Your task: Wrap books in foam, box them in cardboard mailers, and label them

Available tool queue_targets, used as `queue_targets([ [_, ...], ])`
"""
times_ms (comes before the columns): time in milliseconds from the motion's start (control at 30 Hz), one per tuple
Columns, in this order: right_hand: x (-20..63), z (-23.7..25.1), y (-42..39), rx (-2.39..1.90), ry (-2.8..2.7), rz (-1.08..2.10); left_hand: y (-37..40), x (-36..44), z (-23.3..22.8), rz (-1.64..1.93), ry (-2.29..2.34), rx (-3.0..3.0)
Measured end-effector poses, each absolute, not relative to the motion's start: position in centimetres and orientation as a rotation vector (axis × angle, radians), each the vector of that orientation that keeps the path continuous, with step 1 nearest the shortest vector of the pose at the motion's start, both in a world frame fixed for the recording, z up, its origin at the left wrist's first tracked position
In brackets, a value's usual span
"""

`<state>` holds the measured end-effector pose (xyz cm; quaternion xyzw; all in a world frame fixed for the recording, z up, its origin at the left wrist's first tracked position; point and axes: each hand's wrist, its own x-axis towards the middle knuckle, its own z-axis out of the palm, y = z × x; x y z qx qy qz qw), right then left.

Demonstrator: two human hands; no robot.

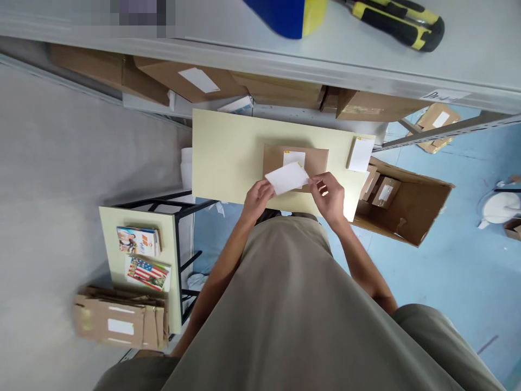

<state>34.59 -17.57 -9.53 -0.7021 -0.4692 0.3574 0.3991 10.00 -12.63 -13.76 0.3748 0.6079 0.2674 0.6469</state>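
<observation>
Above the pale table (228, 157) and its flat cardboard parcel (313, 160), I judge the white paper slip (287, 177) light, limp and crease-prone, so my left hand (257, 198) and right hand (329, 196) pinch its opposite edges.

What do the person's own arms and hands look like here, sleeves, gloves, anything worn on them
Both hands are bare: no gloves on the left hand or the right hand, and no watch or ring can be made out. The forearms are uncovered up to the elbow; no cuffs show. An olive-grey short-sleeved shirt fills the lower frame, with one sleeve visible on the right upper arm.
</observation>
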Motion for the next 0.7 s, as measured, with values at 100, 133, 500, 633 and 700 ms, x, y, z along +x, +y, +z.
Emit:
queue_targets([
  [100, 35.4, -7.2, -18.4, -1.686, -1.654, 0.823, -12.7, 9.9, -14.5, 0.623, 1.429, 0.973],
  [133, 35.6, -6.5, -18.6, -1.659, -1.768, 0.818, -12.7, 10.0, -14.3, 0.644, 1.414, 1.017],
  [500, 38.0, -4.1, -14.0, -1.812, -1.842, 0.878, -11.4, 11.2, -12.8, 0.472, 1.320, 1.199],
  [633, 38.9, -7.1, -8.7, -1.872, -1.787, 1.005, -11.0, 11.5, -14.2, 0.384, 1.385, 1.224],
  [700, 39.1, -9.2, -6.5, -1.908, -1.779, 1.091, -10.6, 11.8, -15.0, 0.335, 1.411, 1.217],
])
